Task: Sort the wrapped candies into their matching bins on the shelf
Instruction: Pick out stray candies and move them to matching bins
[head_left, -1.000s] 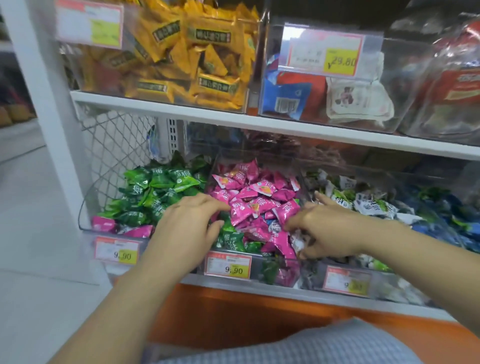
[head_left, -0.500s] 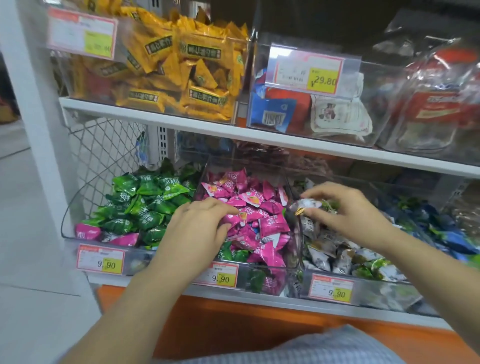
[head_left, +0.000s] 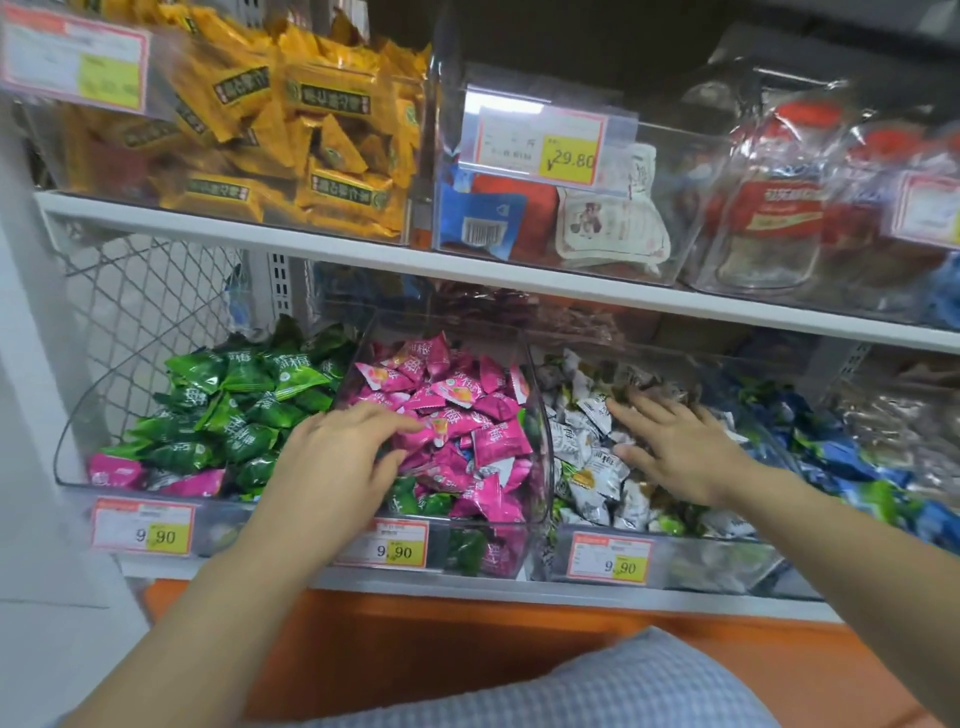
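Three clear bins stand side by side on the lower shelf. The left bin holds green candies (head_left: 234, 405), with stray pink candies (head_left: 111, 470) at its front. The middle bin holds pink candies (head_left: 467, 410), with stray green candies (head_left: 415, 501) at its front. The right bin holds white candies (head_left: 587, 447). My left hand (head_left: 337, 457) lies over the front left of the pink pile, its fingers reaching onto the wrappers. My right hand (head_left: 675, 447) rests flat on the white candies with its fingers spread and holds nothing.
Blue candies (head_left: 841, 457) fill the bin further right. The upper shelf (head_left: 363, 254) carries bins of yellow packets (head_left: 311, 130) and bagged snacks close above the hands. Price tags (head_left: 143, 527) hang on the bin fronts. A wire mesh panel (head_left: 145, 301) closes the left side.
My right hand carried a white candy from the pink bin to the white bin, let it go, and now lies flat there. My left hand stayed on the pink bin and stretched its fingers out.
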